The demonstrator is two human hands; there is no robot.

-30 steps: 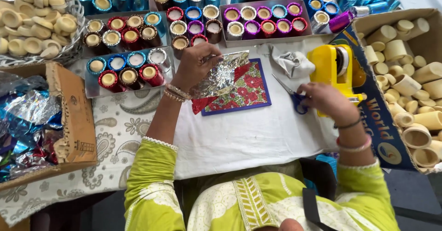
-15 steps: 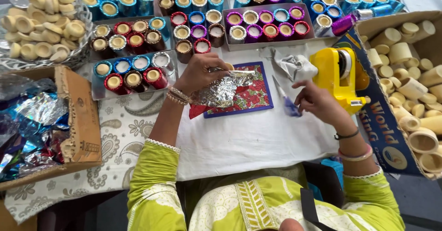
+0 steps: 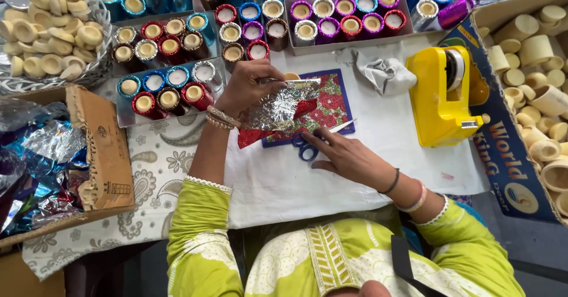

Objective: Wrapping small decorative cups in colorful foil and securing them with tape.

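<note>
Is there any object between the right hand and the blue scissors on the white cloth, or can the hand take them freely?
Nothing visible blocks it. The right hand already lies on the blue scissors, covering part of them. The left hand holds the silver foil just above, off to the side of the handles.

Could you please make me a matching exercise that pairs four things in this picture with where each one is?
Things:
1. Silver foil
2. Scissors
3. Yellow tape dispenser
4. Plain cream cups

Places:
A. In the wire basket at far left
B. Under the right hand, on the white cloth
C. Held up in the left hand
D. Standing at the right, beside the cardboard box

Pairs: 1-C, 2-B, 3-D, 4-A
</note>
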